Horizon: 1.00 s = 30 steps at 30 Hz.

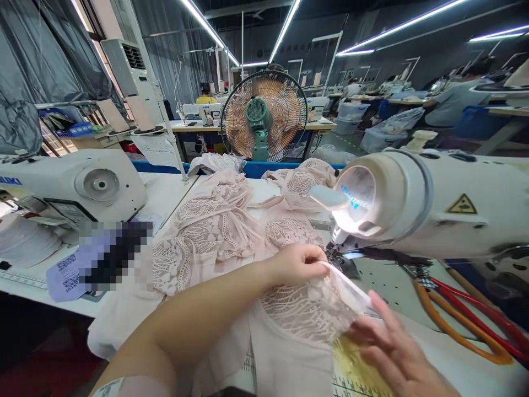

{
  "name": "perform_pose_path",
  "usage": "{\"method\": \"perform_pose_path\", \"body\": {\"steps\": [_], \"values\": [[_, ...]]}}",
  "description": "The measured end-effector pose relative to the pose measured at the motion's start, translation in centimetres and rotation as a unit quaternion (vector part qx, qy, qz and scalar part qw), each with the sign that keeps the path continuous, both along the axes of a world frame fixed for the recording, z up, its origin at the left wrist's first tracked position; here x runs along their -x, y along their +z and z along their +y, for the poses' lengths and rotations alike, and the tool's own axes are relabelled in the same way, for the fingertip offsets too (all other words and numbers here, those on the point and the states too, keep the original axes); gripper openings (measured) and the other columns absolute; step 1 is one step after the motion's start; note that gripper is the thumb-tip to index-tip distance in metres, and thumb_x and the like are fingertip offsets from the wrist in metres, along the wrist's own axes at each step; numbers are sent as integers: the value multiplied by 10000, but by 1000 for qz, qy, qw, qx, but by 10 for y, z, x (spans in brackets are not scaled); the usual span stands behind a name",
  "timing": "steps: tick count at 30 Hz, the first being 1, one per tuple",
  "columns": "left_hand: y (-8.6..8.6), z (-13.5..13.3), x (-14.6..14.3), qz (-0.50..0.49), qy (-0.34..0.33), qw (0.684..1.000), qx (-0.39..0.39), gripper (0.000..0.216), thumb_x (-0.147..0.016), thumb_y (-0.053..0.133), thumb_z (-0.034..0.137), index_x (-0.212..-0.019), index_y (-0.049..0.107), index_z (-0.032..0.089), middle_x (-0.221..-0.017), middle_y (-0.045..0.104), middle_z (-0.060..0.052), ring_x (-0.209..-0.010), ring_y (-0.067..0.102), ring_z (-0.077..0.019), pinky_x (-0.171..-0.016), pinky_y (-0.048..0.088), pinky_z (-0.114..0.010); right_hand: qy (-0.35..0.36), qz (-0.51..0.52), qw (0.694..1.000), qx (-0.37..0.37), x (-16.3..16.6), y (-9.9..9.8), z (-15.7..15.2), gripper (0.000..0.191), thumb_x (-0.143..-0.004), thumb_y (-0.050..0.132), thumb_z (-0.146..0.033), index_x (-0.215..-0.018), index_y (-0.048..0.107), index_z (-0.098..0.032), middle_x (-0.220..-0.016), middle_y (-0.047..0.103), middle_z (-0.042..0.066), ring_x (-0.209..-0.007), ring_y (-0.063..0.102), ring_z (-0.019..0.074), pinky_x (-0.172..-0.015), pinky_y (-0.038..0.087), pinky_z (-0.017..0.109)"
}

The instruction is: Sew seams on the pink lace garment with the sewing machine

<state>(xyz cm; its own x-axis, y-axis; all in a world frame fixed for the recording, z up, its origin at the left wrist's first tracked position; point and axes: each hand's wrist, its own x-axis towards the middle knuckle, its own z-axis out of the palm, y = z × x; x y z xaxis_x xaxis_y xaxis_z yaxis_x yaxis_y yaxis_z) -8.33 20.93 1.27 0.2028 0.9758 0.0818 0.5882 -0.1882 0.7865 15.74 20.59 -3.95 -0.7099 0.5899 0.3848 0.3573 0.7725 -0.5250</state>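
My left hand reaches across from the lower left and pinches the edge of a pale pink lace bra, close to the needle area of the sewing machine. Farther along the same edge, toward me, my right hand grips the bra; some of its fingers are slightly blurred. A white strip runs along the edge stretched between both hands. More pale pink lace bras lie in a pile left of my hands. The needle itself is hidden.
Orange-handled scissors and a red-handled tool lie right of my right hand. A yellow patch with ruler markings shows on the table below. Another sewing machine stands left, and a large fan behind. People sit at machines farther back.
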Motion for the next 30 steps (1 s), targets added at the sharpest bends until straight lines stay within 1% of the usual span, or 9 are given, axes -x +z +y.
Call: {"method": "perform_pose_path", "body": {"steps": [3,7,9,14,16,19,22,26,30], "values": [[-2,3,-2,78,77,994,12,163,-912,406,235,-773,459,168,-715,535,31,-682,533,-79,-606,433,-154,45,-19,999,9,20,9,-24,581,-928,449,-344,-1459,235,-240,-1299,583,95,-1125,591,250,-846,554,292],[3,1,-2,181,130,975,15,194,-920,367,264,-853,514,156,-801,595,-40,-756,582,-176,-642,451,-269,-26,-5,998,56,31,22,-24,261,-918,474,-342,-1139,593,-270,-1073,707,46,-926,687,193,-733,567,206],[8,-3,-4,230,134,964,21,133,-873,447,224,-935,536,145,-866,608,-76,-782,597,-231,-647,448,-320,-70,-9,991,114,30,26,-17,248,-911,457,-394,-965,652,-251,-932,722,36,-823,690,188,-660,558,210],[15,-17,-19,410,44,910,-41,575,-711,630,136,-1252,437,170,-1033,567,-114,-767,600,-237,-564,432,-287,-114,-73,974,183,27,32,-11,352,-891,422,-441,-688,608,-222,-638,637,9,-605,595,179,-545,455,252],[12,-20,-23,465,7,877,-122,439,-807,548,179,-1239,473,184,-998,562,-103,-819,582,-236,-596,435,-300,-101,-92,972,190,27,32,-11,390,-892,409,-463,-649,587,-215,-614,617,13,-593,570,180,-545,430,262],[4,-18,-23,471,-66,848,-232,188,-870,450,172,-942,623,161,-979,568,-96,-880,539,-227,-714,431,-361,-98,-105,970,198,28,30,-10,404,-894,388,-475,-659,584,-211,-640,616,20,-619,562,187,-557,411,271],[-2,-17,-20,468,-130,843,-232,183,-838,487,147,-709,618,150,-966,591,-82,-832,526,-200,-676,414,-340,-93,-107,966,217,27,31,-9,393,-891,376,-468,-675,582,-212,-652,607,14,-635,561,185,-578,405,275],[-4,-20,-18,467,-132,857,-175,207,-857,466,156,-777,656,140,-992,615,-98,-754,526,-185,-542,368,-314,-83,-97,963,237,26,37,-9,386,-892,372,-461,-666,569,-218,-658,603,6,-651,566,181,-603,407,278],[-5,-20,-16,469,-128,849,-210,234,-889,441,191,-975,649,125,-1126,602,-111,-832,539,-197,-602,402,-317,-82,-85,962,246,24,37,-7,341,-883,390,-450,-761,617,-226,-716,642,13,-678,587,191,-627,438,287]]}}
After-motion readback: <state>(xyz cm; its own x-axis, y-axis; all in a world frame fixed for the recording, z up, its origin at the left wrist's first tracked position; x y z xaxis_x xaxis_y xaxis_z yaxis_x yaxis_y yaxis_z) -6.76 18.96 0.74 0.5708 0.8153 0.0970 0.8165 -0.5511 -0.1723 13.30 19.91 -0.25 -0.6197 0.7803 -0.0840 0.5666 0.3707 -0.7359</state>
